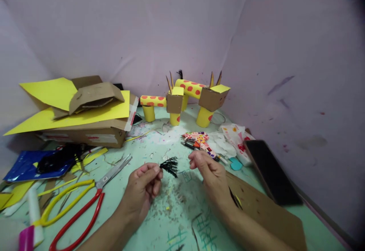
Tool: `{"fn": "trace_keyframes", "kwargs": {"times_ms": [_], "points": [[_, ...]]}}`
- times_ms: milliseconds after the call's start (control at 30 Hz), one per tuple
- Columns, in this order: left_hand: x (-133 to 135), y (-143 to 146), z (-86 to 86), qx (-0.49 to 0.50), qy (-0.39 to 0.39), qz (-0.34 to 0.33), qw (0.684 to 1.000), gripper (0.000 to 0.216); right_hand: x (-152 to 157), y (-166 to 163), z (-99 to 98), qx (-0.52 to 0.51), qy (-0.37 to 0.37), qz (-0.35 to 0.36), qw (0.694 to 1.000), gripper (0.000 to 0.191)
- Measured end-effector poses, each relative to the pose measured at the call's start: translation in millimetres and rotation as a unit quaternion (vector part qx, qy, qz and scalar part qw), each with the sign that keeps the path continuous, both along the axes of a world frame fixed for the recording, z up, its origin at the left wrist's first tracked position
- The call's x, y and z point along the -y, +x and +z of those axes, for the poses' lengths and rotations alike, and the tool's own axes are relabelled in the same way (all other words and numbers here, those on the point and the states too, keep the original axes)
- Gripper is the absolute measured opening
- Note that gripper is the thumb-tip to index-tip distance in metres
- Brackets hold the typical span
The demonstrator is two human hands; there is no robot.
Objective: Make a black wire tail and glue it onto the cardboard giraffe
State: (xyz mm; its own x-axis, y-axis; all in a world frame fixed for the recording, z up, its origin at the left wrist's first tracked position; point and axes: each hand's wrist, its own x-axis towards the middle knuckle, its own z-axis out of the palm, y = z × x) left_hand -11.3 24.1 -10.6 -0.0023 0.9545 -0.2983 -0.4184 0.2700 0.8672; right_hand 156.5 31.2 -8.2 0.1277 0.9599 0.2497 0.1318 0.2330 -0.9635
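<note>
My left hand [146, 184] pinches a small black yarn tassel [170, 166] by its bound end, between thumb and forefinger. The loose strands fan out to the right, above the table. My right hand [210, 171] is raised just right of the tassel, apart from it. Its fingers are curled and pressed against the thumb; whether anything is between them I cannot make out. Behind stand two yellow, orange-spotted giraffe-like figures with cardboard heads: a smaller one [175, 103] and a larger one [213, 98]. A black tuft rises from the larger one's back end.
Red-and-yellow-handled scissors [98, 190] lie left, near black yarn [58, 160] on a blue packet [21, 166]. A cardboard box [114, 137] bears yellow sheets. Right are a patterned glue gun [199, 139], a phone [270, 173] and a cardboard piece [265, 209]. Walls enclose the table.
</note>
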Motion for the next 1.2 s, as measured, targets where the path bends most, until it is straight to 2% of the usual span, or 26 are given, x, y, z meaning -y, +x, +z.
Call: {"fn": "trace_keyframes", "kwargs": {"times_ms": [67,133,167,233,333,500,700,800,933,1067,1200], "points": [[3,1,3.4,-0.03,0.004,-0.024,0.999,0.023,0,2,-5.9,0.023,0.04,-0.044,0.998,0.007],[6,2,6.6,-0.114,0.02,-0.033,0.993,0.022,1,4,-7.5,0.057,0.1,-0.061,0.992,0.023],[8,3,7.8,-0.159,0.027,-0.033,0.986,0.022,2,4,-6.6,0.088,0.131,-0.047,0.986,0.026],[12,4,9.4,-0.219,0.035,-0.035,0.974,0.021,5,5,-2.7,0.173,0.181,0.026,0.968,0.031],[15,5,10.3,-0.247,0.04,-0.049,0.967,0.02,10,2,1.1,0.271,0.231,0.132,0.925,0.041],[13,7,13.7,-0.267,0.069,-0.061,0.959,0.02,9,-1,-5.8,0.317,0.247,0.173,0.899,0.03],[14,6,16.0,-0.292,0.051,-0.087,0.951,0.021,6,-1,-9.0,0.313,0.285,0.154,0.893,0.023],[15,5,14.9,-0.298,0.043,-0.098,0.949,0.023,8,-3,-5.7,0.287,0.248,0.163,0.91,0.015],[17,4,13.5,-0.276,0.04,-0.103,0.955,0.025,11,-7,-3.2,0.234,0.144,0.17,0.946,0.011],[17,2,11.0,-0.237,0.048,-0.112,0.964,0.025,10,-12,-4.4,0.141,-0.002,0.144,0.979,0.012],[16,2,7.8,-0.217,0.046,-0.109,0.969,0.028,5,-15,-5.8,0.048,-0.144,0.123,0.981,0.014]]}}
